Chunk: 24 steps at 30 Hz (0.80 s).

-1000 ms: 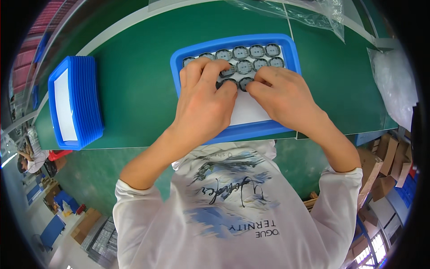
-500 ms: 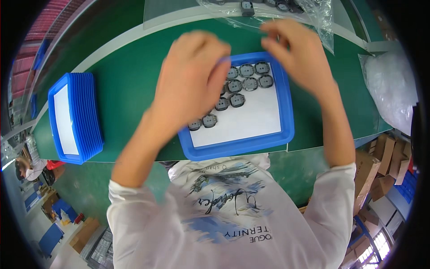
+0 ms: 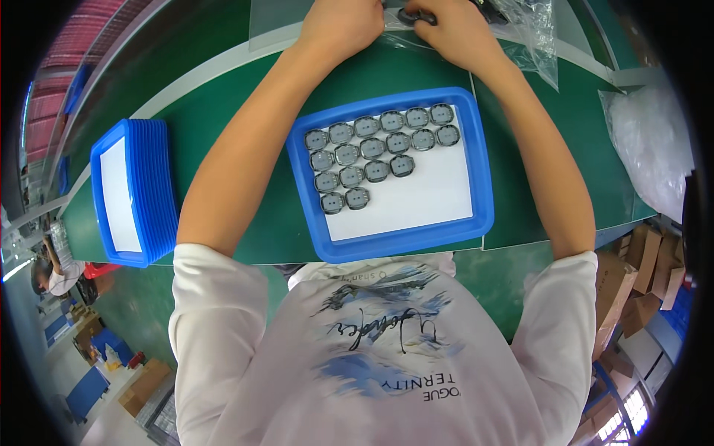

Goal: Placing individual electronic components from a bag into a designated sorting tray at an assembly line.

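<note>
Both arms reach forward past the blue tray (image 3: 483, 201) to the far side of the bench. My left hand (image 3: 346, 26) is closed at the top edge, and its curled fingers hide whatever they may hold. Thumb and forefinger of my right hand (image 3: 457, 33) pinch a dark rounded part (image 3: 407, 16), shaped like a watch case, beside the clear plastic bag (image 3: 532, 44). Behind me in reach, the tray holds rows of similar grey-and-black watch-case-like parts (image 3: 372, 149) on a white sheet; the lower right of that sheet is bare.
A stack of blue trays (image 3: 152, 193) stands at the left of the green bench (image 3: 216, 119). A bulging clear plastic bag (image 3: 647, 141) sits at the right end. Cardboard boxes (image 3: 617, 290) are on the right, beyond the bench. Another person (image 3: 59, 279) is far left.
Both hands have moved forward from above the tray to the far edge, uncovering the rows of parts. My right hand now pinches a dark part there.
</note>
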Motion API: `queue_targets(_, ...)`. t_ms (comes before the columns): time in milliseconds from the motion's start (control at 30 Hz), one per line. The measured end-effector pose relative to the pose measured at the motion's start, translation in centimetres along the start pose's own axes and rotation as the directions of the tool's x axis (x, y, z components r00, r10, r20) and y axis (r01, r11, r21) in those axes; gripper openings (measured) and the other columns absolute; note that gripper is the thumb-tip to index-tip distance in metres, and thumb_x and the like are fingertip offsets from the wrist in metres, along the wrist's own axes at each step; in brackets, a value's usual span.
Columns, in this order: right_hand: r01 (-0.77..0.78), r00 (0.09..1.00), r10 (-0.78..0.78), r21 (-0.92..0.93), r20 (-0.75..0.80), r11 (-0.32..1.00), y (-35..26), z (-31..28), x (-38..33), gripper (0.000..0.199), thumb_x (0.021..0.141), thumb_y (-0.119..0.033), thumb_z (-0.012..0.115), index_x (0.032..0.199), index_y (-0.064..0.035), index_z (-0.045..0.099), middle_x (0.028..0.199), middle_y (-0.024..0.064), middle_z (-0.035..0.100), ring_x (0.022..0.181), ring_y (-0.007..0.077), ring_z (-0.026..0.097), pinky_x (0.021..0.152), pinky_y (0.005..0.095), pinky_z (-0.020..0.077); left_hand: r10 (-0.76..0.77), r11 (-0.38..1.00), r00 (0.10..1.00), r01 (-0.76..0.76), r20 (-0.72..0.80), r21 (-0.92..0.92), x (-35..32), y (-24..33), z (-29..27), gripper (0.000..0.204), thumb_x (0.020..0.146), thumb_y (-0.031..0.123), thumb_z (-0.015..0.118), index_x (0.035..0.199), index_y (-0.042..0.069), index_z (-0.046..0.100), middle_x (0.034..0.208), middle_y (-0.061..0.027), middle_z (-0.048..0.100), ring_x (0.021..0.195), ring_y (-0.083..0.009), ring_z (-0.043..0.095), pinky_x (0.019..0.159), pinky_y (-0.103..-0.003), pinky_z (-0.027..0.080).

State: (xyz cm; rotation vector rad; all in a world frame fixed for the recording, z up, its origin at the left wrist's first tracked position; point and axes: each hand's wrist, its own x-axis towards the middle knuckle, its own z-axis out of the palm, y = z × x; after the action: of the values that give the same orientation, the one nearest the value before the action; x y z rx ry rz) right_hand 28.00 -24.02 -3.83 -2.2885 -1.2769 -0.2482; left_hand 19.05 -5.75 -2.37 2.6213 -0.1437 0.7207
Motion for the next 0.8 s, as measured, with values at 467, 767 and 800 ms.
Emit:
queue_targets(467, -0.293, 0.951, 0.293, 0.608, 0.102, 0.738, -2.1, -9.1, -10.7, 0.029, 0.089, -0.002, 0.063, 0.117, 0.0013, 0.069, 0.112, 0.0047, 0.067, 0.1, 0.0121, 0.062, 0.093, 0.0275, 0.0482, -0.026, 0.975, 0.969, -0.03, 0.247, 0.219, 1.6, -1.1, -0.3, 0.016, 0.084, 0.009, 0.057, 0.088, 0.0, 0.069, 0.096, -0.0244, 0.068, 0.092, -0.0427, 0.068, 0.081, -0.052, 0.056)
queue_targets(767, -0.356, 0.934, 0.343, 0.386, 0.103, 0.851, -1.4, -8.3, -17.6, 0.02, 0.093, 0.001, 0.061, 0.11, 0.0018, 0.069, 0.114, 0.0089, 0.066, 0.1, 0.0133, 0.064, 0.089, 0.0274, 0.0497, -0.008, 0.988, 0.989, -0.015, 0.147, 0.156, 1.3, -0.9, 1.3, 0.019, 0.085, 0.013, 0.056, 0.086, 0.0, 0.07, 0.094, -0.0276, 0.069, 0.09, -0.0434, 0.069, 0.081, -0.053, 0.056)
queue_targets(800, -0.244, 0.969, 0.234, 0.155, 0.077, 0.957, -1.7, -8.5, -17.1, 0.017, 0.094, -0.002, 0.063, 0.11, 0.0014, 0.069, 0.112, 0.0091, 0.066, 0.096, 0.0134, 0.064, 0.086, 0.0269, 0.0504, -0.02, 0.985, 0.988, -0.006, 0.152, 0.171, 1.9, -1.3, 1.7, 0.02, 0.085, 0.013, 0.056, 0.087, 0.0, 0.071, 0.095, -0.0277, 0.069, 0.09, -0.0434, 0.069, 0.081, -0.052, 0.056)
